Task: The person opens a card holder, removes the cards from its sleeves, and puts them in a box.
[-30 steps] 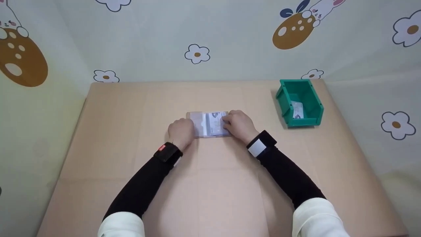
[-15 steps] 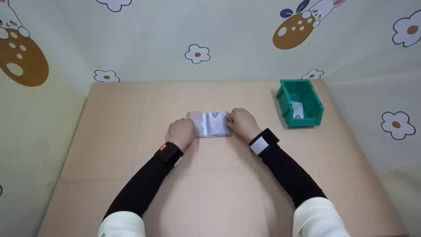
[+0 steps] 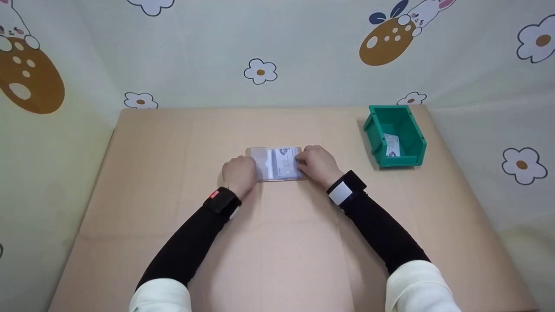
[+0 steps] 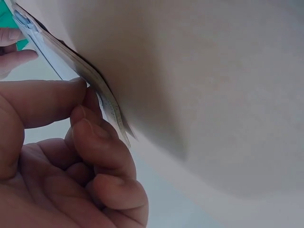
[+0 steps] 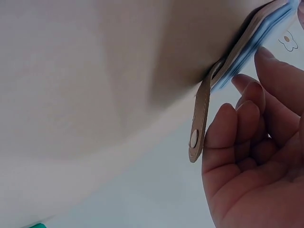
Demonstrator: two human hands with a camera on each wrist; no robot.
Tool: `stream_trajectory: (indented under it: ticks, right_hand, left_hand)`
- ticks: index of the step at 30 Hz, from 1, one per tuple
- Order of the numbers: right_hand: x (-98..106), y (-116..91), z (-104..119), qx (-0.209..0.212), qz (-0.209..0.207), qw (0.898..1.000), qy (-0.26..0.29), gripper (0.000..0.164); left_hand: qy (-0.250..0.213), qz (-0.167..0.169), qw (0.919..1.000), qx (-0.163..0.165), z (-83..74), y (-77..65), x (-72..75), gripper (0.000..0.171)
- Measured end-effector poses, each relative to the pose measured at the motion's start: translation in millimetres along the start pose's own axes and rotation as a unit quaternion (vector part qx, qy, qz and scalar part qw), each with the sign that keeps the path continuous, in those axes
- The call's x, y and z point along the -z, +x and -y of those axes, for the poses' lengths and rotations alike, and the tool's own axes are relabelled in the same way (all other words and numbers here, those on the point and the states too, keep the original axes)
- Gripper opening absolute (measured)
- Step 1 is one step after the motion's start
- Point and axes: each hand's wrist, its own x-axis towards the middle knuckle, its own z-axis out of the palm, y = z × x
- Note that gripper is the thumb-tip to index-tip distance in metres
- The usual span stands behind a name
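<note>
Card holder of tan leather with clear plastic sleeves (image 3: 275,164) lies open at the middle of the beige surface (image 3: 277,242), and I have both hands on it. My left hand (image 3: 239,174) sits at its nine o'clock edge; the left wrist view shows my thumb and curled fingers (image 4: 90,137) pinching the stacked sleeve edges there. My right hand (image 3: 315,164) is at the three o'clock edge, fingers bent against the sleeves, though the right wrist view does not let me tell whether that grip truly closes on them or only touches. A tan snap strap (image 5: 199,118) hangs loose from the holder beside those fingers, so it is unfastened.

As I judge it, at least one printed card already sits in a sleeve on the right-hand page, while the left-hand page looks blank. A small green plastic bin (image 3: 395,135) stands well apart at two o'clock, with one white card (image 3: 391,145) left inside; that card is likely what remains to be dealt with.

Print on both cards is too small to read. My left wristband carries a red tag (image 3: 213,194); its lettering is illegible too.
</note>
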Motion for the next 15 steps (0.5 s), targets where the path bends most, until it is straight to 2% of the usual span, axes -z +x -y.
stream_trajectory:
  ticks: [15]
  right_hand:
    - [-1.8,-0.1,2.1,-0.023,0.015,1.0,0.014,0.009]
  left_hand:
    - [-0.004,-0.005,1.0,-0.005,0.9,-1.0,-0.3,0.012]
